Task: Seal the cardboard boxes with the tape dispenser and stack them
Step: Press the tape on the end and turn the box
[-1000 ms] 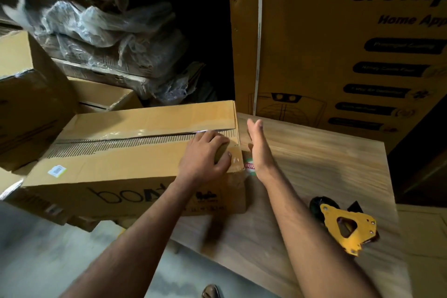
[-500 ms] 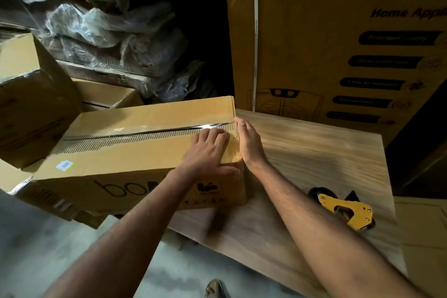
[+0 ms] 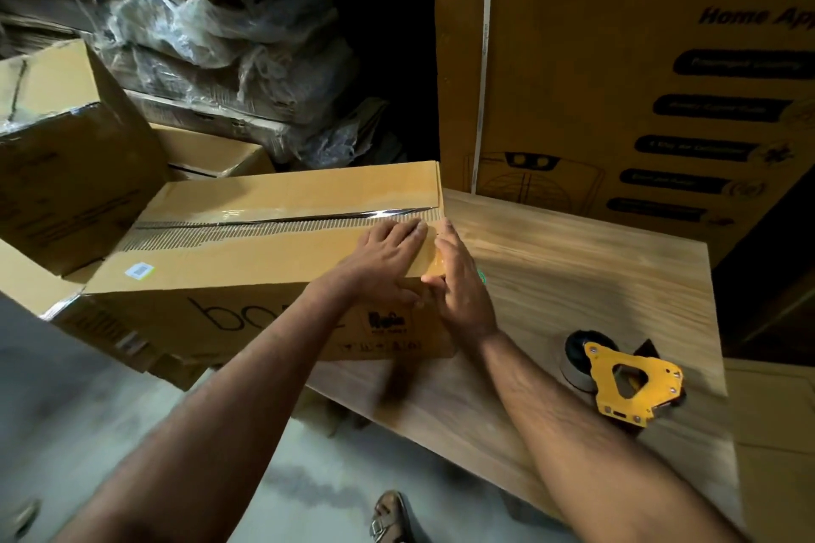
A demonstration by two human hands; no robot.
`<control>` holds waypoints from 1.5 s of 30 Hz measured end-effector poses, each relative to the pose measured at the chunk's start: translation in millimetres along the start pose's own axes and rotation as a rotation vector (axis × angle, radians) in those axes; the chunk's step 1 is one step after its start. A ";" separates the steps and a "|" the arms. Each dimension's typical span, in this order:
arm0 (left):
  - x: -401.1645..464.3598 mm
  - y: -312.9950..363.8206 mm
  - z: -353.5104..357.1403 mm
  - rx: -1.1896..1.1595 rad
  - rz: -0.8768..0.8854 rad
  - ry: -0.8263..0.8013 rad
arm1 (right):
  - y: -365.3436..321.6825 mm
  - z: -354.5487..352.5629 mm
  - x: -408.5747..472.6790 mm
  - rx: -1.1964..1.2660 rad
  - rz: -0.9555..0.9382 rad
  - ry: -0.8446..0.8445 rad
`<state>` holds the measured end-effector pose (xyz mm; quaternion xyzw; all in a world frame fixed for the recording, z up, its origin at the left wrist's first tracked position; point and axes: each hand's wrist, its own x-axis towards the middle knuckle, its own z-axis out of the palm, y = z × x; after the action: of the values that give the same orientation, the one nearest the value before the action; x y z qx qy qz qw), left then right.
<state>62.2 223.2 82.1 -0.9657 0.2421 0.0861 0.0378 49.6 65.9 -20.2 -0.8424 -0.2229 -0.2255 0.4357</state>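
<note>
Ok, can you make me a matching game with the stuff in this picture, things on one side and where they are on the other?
Things:
1. tape dispenser
2. left hand
3. right hand
4. white label

Places:
A. flat on the box top
B. lying on the wooden table
C. stuck near the box's left end
D. against the box's right end

Pairs: 1-B, 2-A, 3-D, 4-C

Big carton [image 3: 573,79]: "Crom…", "Home App…"; rest blurred.

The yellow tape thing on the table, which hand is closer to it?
Right. The right hand presses the box's end, nearer the tape dispenser; the left hand lies flat on top, farther.
</note>
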 end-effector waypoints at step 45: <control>11.3 -13.7 19.6 -0.013 0.061 0.107 | 35.0 24.2 191.6 0.387 0.796 -0.152</control>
<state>75.5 232.3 61.2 -0.9612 0.2728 0.0371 0.0161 227.2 102.1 55.1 -0.7798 0.0491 0.0682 0.6204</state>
